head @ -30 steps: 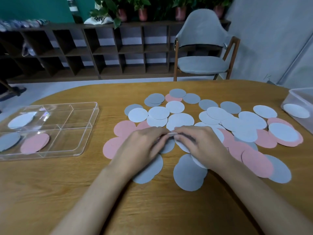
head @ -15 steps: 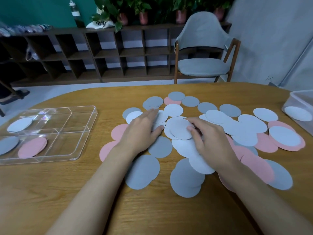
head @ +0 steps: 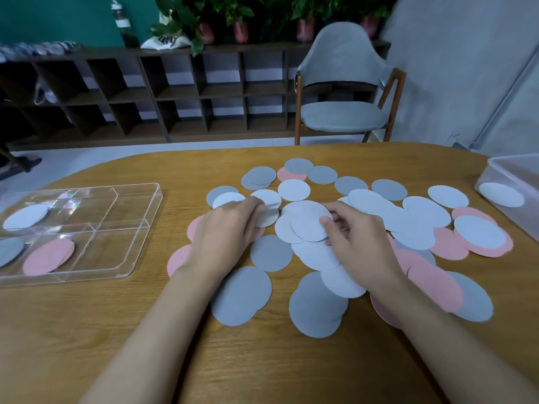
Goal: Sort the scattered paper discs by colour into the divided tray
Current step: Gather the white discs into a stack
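— Hands first: what are they doing?

— The left hand (head: 224,228) lies palm down, fingers stretched out and pressing on a pale disc (head: 268,199) at the left of the scatter, gripping nothing. The right hand (head: 358,237) pinches the top white disc (head: 306,220) of a small overlapping stack, thumb on its face and fingers curled at its edge.

— And the containers?

— The divided tray (head: 87,274), clear hard plastic with low walls and thin partitions that catch the light, sits at the left of the surface (head: 87,330), well apart from both hands. It holds three discs: a sorted white disc (head: 24,217) in a far compartment, and a sorted grey disc (head: 8,250) and a sorted pink disc (head: 49,256) in neighbouring near compartments. A translucent box (head: 501,170) at the right edge holds a lone white disc (head: 501,194).

— Where is everything else?

— The loose paper discs (head: 271,253) are spread across the middle of the surface, between the two containers, many overlapping. They are thin, flat, matte rounds in white, grey and pink. Under them the surface shows honey-coloured wood grain and a curved far edge.
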{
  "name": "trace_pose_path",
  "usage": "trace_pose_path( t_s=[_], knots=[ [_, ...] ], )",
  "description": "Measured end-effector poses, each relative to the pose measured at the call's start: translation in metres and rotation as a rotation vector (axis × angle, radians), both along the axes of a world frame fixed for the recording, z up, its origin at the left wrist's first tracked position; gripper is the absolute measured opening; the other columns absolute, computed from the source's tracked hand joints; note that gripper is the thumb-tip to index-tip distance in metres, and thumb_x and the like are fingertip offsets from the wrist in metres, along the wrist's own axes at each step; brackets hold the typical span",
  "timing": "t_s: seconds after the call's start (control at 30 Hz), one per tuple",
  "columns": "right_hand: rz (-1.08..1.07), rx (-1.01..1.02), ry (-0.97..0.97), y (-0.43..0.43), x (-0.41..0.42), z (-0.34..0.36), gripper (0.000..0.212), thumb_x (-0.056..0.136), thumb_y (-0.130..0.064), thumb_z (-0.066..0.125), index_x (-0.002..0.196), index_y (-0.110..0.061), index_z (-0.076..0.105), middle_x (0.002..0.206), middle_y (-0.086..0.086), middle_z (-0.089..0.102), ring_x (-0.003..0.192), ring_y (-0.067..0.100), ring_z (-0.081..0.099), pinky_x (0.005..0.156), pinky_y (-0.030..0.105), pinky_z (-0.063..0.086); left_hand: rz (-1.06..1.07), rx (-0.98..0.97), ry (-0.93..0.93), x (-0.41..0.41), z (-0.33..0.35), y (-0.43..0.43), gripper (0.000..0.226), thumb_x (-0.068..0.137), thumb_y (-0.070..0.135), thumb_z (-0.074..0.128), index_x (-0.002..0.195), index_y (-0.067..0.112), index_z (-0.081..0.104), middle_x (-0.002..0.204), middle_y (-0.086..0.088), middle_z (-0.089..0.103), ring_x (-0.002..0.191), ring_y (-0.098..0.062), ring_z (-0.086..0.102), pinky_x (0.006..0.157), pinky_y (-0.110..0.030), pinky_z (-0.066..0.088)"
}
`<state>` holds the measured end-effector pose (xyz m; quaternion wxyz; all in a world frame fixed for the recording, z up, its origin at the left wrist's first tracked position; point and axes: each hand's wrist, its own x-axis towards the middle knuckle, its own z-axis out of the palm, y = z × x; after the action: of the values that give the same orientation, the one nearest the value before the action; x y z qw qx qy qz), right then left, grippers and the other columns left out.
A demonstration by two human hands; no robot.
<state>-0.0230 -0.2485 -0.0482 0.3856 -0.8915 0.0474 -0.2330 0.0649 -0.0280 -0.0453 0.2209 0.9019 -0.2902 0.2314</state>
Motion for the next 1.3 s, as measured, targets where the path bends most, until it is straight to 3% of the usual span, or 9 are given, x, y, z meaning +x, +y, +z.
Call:
trace_pose_path(
  t_s=[0.17,0.33,0.53,0.67,0.77,0.87,1.03,1.17,1.3],
  knots=[
    [0.035,0.105,0.032,0.001,-0.002,0.001,0.025,0.103,-0.015,0.057,0.122,-0.022,0.072,0.096,-0.008,0.076,0.086,0.005,0.071,0.078,0.026,0.058,-0.073,-0.439,0.282,-0.017,0.006,-0.001,0.011,0.098,0.013,0.062,0.102,0.019,0.07,0.082,0.01,0.074,0.073,-0.008,0.072,0.066,-0.037,0.061],
    [0.098,0.241,0.075,0.004,-0.002,0.003,0.031,0.104,-0.008,0.053,0.12,-0.027,0.071,0.097,-0.011,0.076,0.08,0.003,0.073,0.072,0.011,0.051,-0.121,-0.628,0.523,-0.023,0.007,-0.014,0.019,0.091,0.007,0.072,0.097,0.024,0.074,0.085,0.02,0.073,0.076,-0.001,0.066,0.069,-0.016,0.053],
    [0.19,0.252,0.129,0.008,-0.002,-0.001,0.037,0.107,-0.009,0.045,0.129,-0.028,0.068,0.111,-0.012,0.074,0.094,0.01,0.075,0.092,0.05,0.058,-0.122,-0.653,0.572,-0.029,0.003,-0.022,0.016,0.091,0.011,0.077,0.104,0.02,0.076,0.096,0.011,0.078,0.085,-0.004,0.074,0.079,-0.02,0.06],
    [0.225,0.375,0.128,0.011,-0.001,-0.001,0.036,0.108,-0.014,0.045,0.135,-0.027,0.066,0.116,-0.007,0.074,0.102,0.011,0.074,0.095,0.046,0.058,-0.1,-0.682,0.529,-0.031,0.002,-0.022,0.017,0.089,0.012,0.079,0.103,0.02,0.076,0.089,0.005,0.078,0.082,-0.009,0.074,0.081,-0.025,0.061],
    [0.179,0.17,0.047,0.011,-0.004,-0.001,0.032,0.104,-0.017,0.056,0.132,-0.025,0.067,0.099,-0.004,0.074,0.087,0.008,0.071,0.077,0.021,0.055,-0.139,-0.608,0.504,-0.031,0.003,-0.021,0.013,0.089,0.017,0.081,0.1,0.019,0.076,0.088,0.007,0.077,0.082,-0.007,0.073,0.079,-0.021,0.059],
    [0.136,0.042,0.011,0.008,-0.004,-0.001,0.032,0.103,-0.015,0.057,0.131,-0.024,0.068,0.091,-0.004,0.073,0.082,0.01,0.067,0.068,0.02,0.049,-0.12,-0.321,0.354,-0.022,0.0,-0.012,0.026,0.091,0.033,0.078,0.114,0.023,0.074,0.11,0.014,0.072,0.098,-0.002,0.066,0.086,-0.018,0.052],
    [0.114,0.05,0.036,0.004,-0.002,-0.003,0.033,0.104,-0.018,0.056,0.134,-0.028,0.066,0.096,-0.004,0.074,0.086,0.01,0.068,0.07,0.021,0.05,-0.025,-0.099,0.362,-0.007,-0.011,-0.001,0.054,0.091,0.044,0.075,0.139,0.019,0.063,0.148,0.002,0.058,0.136,-0.019,0.052,0.11,-0.039,0.046],
    [0.108,-0.031,0.014,0.006,-0.003,-0.001,0.034,0.103,-0.016,0.056,0.135,-0.024,0.066,0.099,-0.011,0.071,0.088,0.001,0.062,0.07,0.008,0.041,0.003,-0.07,0.297,-0.005,-0.011,-0.003,0.031,0.093,0.042,0.072,0.105,0.014,0.072,0.09,0.005,0.069,0.09,-0.022,0.061,0.072,-0.04,0.052],
    [0.067,-0.114,0.012,0.005,-0.004,0.001,0.034,0.104,-0.019,0.055,0.136,-0.025,0.065,0.102,-0.008,0.07,0.089,0.004,0.057,0.072,0.007,0.038,0.003,-0.016,0.202,-0.002,-0.009,-0.003,0.024,0.096,0.038,0.069,0.101,0.015,0.075,0.083,0.003,0.071,0.086,-0.025,0.063,0.069,-0.044,0.053]
  ],
)
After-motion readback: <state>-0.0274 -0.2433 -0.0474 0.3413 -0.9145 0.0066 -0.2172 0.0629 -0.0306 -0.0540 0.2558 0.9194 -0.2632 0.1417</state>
